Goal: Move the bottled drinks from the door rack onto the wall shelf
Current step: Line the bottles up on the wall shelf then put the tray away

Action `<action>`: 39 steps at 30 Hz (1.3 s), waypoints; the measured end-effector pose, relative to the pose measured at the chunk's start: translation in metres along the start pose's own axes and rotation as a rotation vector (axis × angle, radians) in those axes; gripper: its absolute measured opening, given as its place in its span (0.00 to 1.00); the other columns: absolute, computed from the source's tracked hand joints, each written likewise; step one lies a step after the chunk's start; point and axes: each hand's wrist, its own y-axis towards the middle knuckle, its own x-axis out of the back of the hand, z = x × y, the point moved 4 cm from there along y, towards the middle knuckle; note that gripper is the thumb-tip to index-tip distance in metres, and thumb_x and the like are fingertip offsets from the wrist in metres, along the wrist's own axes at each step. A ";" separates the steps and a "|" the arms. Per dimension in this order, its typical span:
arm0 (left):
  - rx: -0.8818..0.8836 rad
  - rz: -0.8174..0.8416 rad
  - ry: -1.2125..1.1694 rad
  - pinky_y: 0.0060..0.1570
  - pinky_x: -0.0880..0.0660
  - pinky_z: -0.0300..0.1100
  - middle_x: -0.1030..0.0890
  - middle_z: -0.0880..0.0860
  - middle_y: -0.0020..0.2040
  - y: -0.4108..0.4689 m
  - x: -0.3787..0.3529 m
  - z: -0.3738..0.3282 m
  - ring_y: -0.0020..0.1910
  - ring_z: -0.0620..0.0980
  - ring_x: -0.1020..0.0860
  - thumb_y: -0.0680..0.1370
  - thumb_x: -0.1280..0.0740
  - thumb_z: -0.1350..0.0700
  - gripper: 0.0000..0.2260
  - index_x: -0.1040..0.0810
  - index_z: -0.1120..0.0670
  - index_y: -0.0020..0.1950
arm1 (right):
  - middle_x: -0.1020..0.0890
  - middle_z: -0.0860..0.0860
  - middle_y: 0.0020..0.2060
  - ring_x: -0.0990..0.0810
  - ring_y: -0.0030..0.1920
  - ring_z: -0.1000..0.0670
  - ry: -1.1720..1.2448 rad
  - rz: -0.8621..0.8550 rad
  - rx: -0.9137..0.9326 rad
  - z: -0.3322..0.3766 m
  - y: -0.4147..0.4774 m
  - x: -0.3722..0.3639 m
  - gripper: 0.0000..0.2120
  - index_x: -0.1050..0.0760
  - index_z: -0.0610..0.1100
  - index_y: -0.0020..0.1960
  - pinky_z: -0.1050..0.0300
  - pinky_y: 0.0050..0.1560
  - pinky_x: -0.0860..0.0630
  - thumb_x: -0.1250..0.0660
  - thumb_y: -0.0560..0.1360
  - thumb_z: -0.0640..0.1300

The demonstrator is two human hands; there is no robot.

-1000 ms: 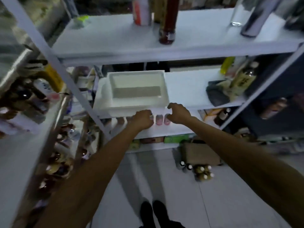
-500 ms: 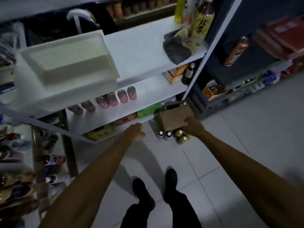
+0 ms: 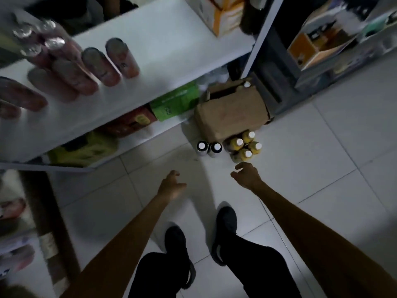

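Observation:
Several pink bottled drinks (image 3: 120, 58) stand in a row on the white wall shelf (image 3: 171, 50). On the floor stand several yellow bottles (image 3: 243, 147) with white caps and two dark bottles (image 3: 209, 148), in front of a cardboard box (image 3: 232, 110). My right hand (image 3: 246, 174) hovers just below the yellow bottles, fingers loosely curled, holding nothing. My left hand (image 3: 171, 184) hangs lower and to the left, over bare floor, fingers relaxed and empty. At the left edge a rack (image 3: 15, 211) with blurred bottles is partly visible.
A lower shelf holds a green box (image 3: 176, 102), a red package (image 3: 131, 122) and a yellow-green item (image 3: 86, 147). A metal upright (image 3: 257, 37) separates a dark shelving unit with boxes (image 3: 315, 46) at right. My two feet (image 3: 202, 233) stand on the white tiled floor.
The view has tilted down and nearer the floor. Both hands have dropped from the shelf edge; my right hand pulled back from the cardboard box to just below the yellow bottles.

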 end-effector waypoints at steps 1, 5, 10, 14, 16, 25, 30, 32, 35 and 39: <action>0.018 -0.017 -0.065 0.45 0.27 0.41 0.25 0.58 0.54 0.018 -0.009 0.009 0.48 0.55 0.24 0.75 0.28 0.59 0.24 0.31 0.58 0.69 | 0.24 0.42 0.63 0.26 0.62 0.43 0.011 0.008 0.005 -0.005 0.021 -0.012 0.19 0.27 0.42 0.64 0.58 0.51 0.30 0.32 0.76 0.48; 0.032 -0.012 -0.205 0.40 0.26 0.41 0.22 0.62 0.53 0.089 -0.042 0.028 0.44 0.56 0.23 0.73 0.26 0.62 0.22 0.29 0.59 0.64 | 0.26 0.42 0.65 0.26 0.62 0.43 0.041 -0.020 0.030 -0.017 0.097 -0.049 0.21 0.28 0.41 0.65 0.51 0.56 0.25 0.31 0.75 0.48; 0.044 -0.049 -0.505 0.35 0.27 0.38 0.22 0.55 0.44 0.172 -0.076 0.020 0.38 0.49 0.25 0.74 0.28 0.65 0.19 0.27 0.58 0.64 | 0.31 0.42 0.69 0.28 0.65 0.41 0.098 -0.060 0.038 -0.036 0.180 -0.093 0.31 0.34 0.38 0.71 0.48 0.62 0.26 0.28 0.74 0.48; -0.093 -0.083 -0.458 0.51 0.24 0.48 0.23 0.59 0.60 0.231 -0.097 -0.002 0.53 0.55 0.24 0.71 0.25 0.66 0.31 0.32 0.56 0.72 | 0.33 0.42 0.72 0.33 0.71 0.40 0.052 -0.095 0.172 -0.036 0.224 -0.103 0.43 0.45 0.41 0.77 0.50 0.65 0.31 0.24 0.71 0.48; -0.215 -0.098 -0.405 0.53 0.25 0.51 0.28 0.55 0.67 0.255 -0.099 -0.022 0.62 0.55 0.26 0.69 0.22 0.60 0.36 0.34 0.54 0.74 | 0.33 0.43 0.72 0.33 0.71 0.41 0.008 -0.085 0.242 -0.030 0.241 -0.102 0.45 0.44 0.41 0.77 0.51 0.65 0.32 0.22 0.68 0.48; -0.423 -0.188 -0.073 0.52 0.27 0.53 0.22 0.62 0.57 0.269 -0.086 -0.041 0.56 0.61 0.23 0.68 0.21 0.56 0.21 0.28 0.58 0.55 | 0.28 0.42 0.68 0.29 0.67 0.41 -0.077 -0.076 0.339 -0.012 0.258 -0.087 0.37 0.35 0.40 0.72 0.55 0.58 0.32 0.22 0.69 0.45; -0.507 -0.103 -0.049 0.40 0.36 0.44 0.28 0.53 0.41 0.260 -0.072 -0.035 0.44 0.50 0.29 0.52 0.29 0.39 0.26 0.38 0.49 0.39 | 0.25 0.44 0.67 0.27 0.67 0.42 -0.084 -0.083 0.374 -0.002 0.266 -0.099 0.40 0.33 0.45 0.71 0.44 0.65 0.29 0.20 0.64 0.50; -0.539 -0.064 -0.087 0.41 0.37 0.42 0.30 0.51 0.40 0.255 -0.064 -0.034 0.44 0.49 0.29 0.54 0.26 0.44 0.26 0.38 0.50 0.39 | 0.26 0.44 0.68 0.27 0.67 0.41 -0.128 -0.099 0.359 0.000 0.268 -0.103 0.42 0.35 0.45 0.72 0.45 0.65 0.29 0.20 0.64 0.51; -0.541 -0.012 -0.190 0.39 0.34 0.42 0.26 0.51 0.44 0.256 -0.045 -0.031 0.46 0.48 0.28 0.59 0.19 0.53 0.27 0.32 0.59 0.46 | 0.28 0.42 0.69 0.29 0.68 0.40 -0.154 -0.126 0.338 0.002 0.269 -0.106 0.43 0.38 0.43 0.74 0.47 0.65 0.30 0.20 0.65 0.49; -0.595 0.003 -0.354 0.48 0.22 0.49 0.19 0.60 0.54 0.239 -0.015 -0.034 0.50 0.52 0.20 0.55 0.17 0.49 0.39 0.27 0.66 0.58 | 0.30 0.42 0.70 0.30 0.69 0.40 -0.145 -0.128 0.349 -0.001 0.276 -0.109 0.43 0.39 0.41 0.73 0.49 0.67 0.31 0.20 0.66 0.47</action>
